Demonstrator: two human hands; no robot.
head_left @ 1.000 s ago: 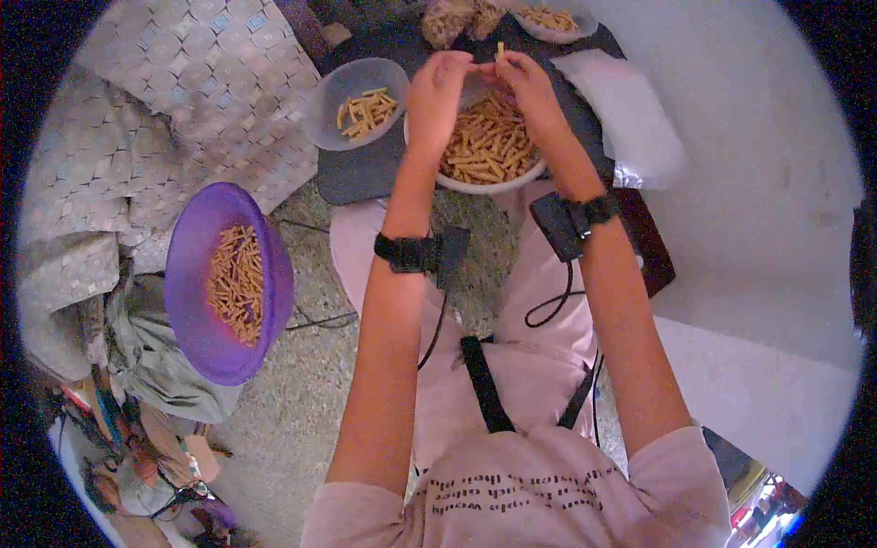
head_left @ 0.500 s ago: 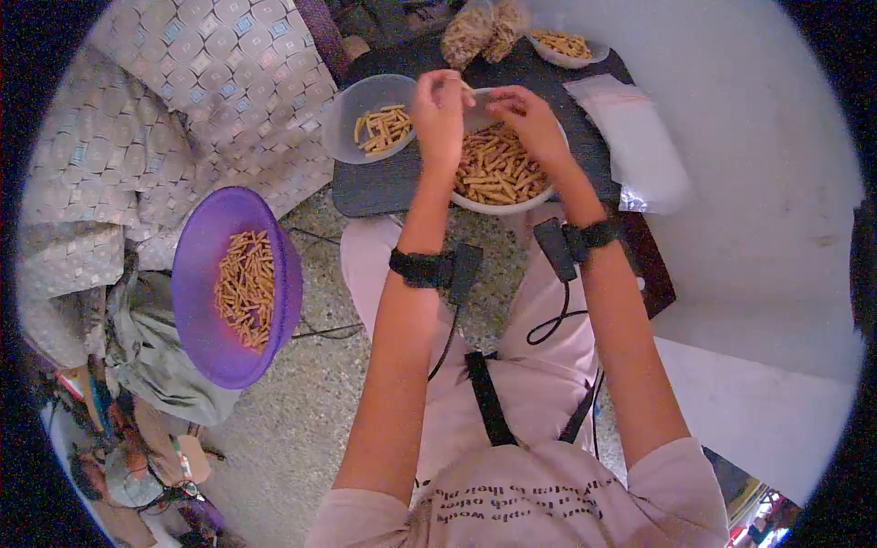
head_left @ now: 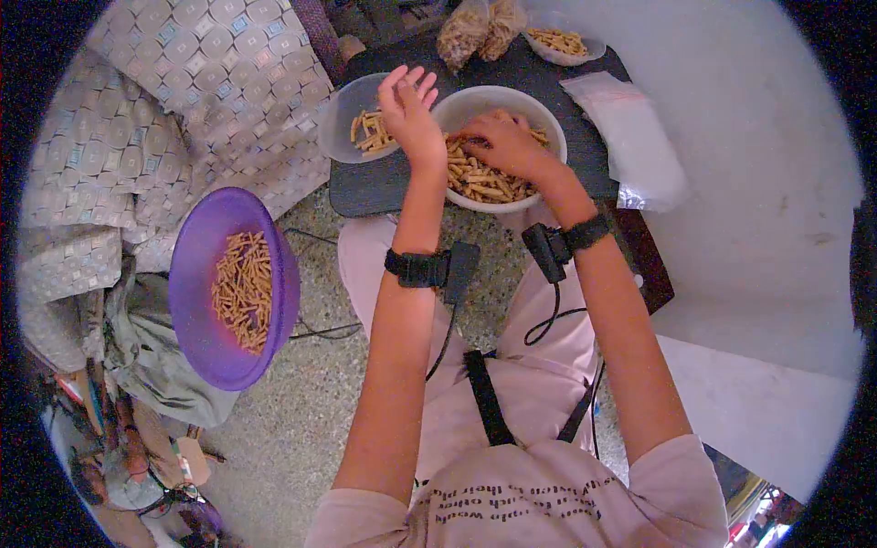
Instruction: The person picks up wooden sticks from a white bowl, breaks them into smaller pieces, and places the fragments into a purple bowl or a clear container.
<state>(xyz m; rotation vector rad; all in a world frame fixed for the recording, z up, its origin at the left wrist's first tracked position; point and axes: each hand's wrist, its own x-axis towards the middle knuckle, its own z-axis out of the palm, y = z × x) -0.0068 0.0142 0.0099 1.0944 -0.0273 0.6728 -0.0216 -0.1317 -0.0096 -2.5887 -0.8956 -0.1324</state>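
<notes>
My left hand (head_left: 413, 114) is raised over the right side of a clear plastic bowl (head_left: 336, 119), its fingers apart and nothing visible in them. Short golden-brown snack sticks (head_left: 370, 133) lie in that bowl, partly hidden by the hand. My right hand (head_left: 502, 146) reaches down into a white bowl (head_left: 554, 114), touching the pile of brown snack sticks (head_left: 489, 185) there. Its thumb and fingers are spread over the pile, and some fingertips are hidden among the sticks.
A dark small table (head_left: 370, 194) bears the bowls, tied bags of brown snacks (head_left: 464, 38), another bowl of sticks (head_left: 571, 59) and a plastic packet (head_left: 630, 137). On my left stands a purple basin (head_left: 194, 301) with more sticks. A wall (head_left: 758, 164) rises on the right.
My right hand has moved down from above the white bowl onto its sticks. My left hand has shifted left, away from the white bowl, and its fingers have opened.
</notes>
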